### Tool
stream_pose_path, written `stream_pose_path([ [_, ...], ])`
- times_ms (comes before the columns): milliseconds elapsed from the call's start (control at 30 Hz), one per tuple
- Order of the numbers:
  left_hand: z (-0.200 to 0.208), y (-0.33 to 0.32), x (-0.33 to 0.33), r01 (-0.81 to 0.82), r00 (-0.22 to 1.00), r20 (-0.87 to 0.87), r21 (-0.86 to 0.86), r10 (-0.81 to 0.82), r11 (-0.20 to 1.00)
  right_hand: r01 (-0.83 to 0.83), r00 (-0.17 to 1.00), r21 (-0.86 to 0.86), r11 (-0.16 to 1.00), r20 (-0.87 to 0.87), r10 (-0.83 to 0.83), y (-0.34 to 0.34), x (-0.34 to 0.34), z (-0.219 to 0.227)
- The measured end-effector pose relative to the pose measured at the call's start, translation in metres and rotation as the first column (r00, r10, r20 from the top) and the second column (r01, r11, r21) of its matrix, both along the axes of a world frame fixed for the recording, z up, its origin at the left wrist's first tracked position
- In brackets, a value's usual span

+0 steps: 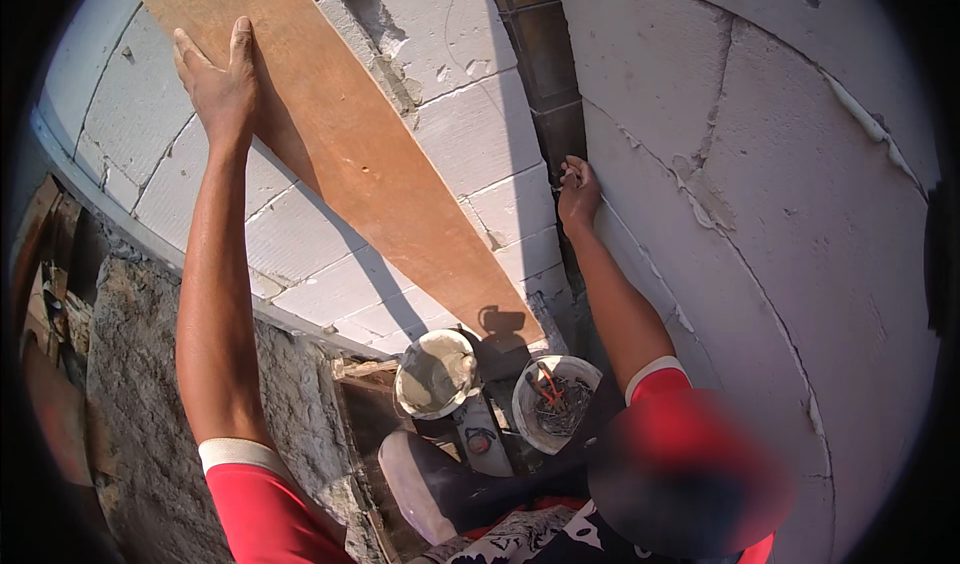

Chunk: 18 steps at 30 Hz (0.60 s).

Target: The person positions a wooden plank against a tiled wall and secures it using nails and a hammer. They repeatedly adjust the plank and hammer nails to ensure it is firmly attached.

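Note:
A long brown wooden board [355,154] slants across the pale block wall [465,124], its lower end near two buckets. At its upper left edge, my left hand [217,89] holds the board, thumb laid along its face and fingers at the edge. My right hand [578,196] is by the dark gap beside the right-hand block wall [690,114]. Its fingers are curled together, and whatever they may hold is too small to make out.
Below stand a bucket of grey mortar [432,384] and a white bucket [518,404] of nails with orange-handled pliers [547,389]. A rough grey wall [130,384] lies at lower left. My knee [415,479] is close to the buckets. A blurred red-and-dark shape [690,474] covers the lower right.

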State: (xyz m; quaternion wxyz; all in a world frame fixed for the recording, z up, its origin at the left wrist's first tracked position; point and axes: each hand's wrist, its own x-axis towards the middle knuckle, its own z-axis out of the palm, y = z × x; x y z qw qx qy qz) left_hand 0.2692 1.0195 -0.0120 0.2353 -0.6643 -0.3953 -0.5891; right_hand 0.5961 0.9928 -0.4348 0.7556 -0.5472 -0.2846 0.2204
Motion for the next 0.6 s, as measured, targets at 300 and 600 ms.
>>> stream_pose_path([
  [300, -0.018, 0.003, 0.001, -0.074, 0.994, -0.078, 0.028, 0.076, 0.997, 0.155, 0.837, -0.057, 0.986, 0.537, -0.101, 0.007, 0.013, -0.001],
  [600, -0.016, 0.004, 0.002, -0.020, 0.995, -0.097, 0.031, 0.023, 0.999, 0.172, 0.863, -0.003, 0.985, 0.484, -0.149, 0.006, 0.011, 0.010],
])
